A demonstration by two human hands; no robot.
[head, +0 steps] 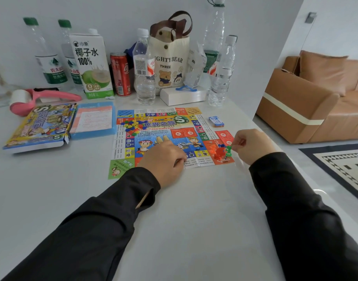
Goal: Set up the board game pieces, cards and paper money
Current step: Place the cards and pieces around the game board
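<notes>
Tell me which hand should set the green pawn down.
Right. The right hand pinches the green pawn over the orange corner of the board; the left hand rests farther along, away from the pawn.

Open room lies on the near bench (194, 220) between the sleeves (93, 230). Bottles (144, 78), a carton (93, 63) and a bag (170, 61) wall off the back. On the board (164, 136), pieces (133, 126) heap far left, pawns (217, 152) near right.

White coconut-water carton (92, 63): "小象", "椰子水 100%"
Cream cloth tote bag (170, 66): "IGHTYBEAR THREE"
Colourful paper game board (164, 125): probably "世界之旅"; green "S"
Clear green-capped water bottle (52, 72): "农夫山"
</notes>
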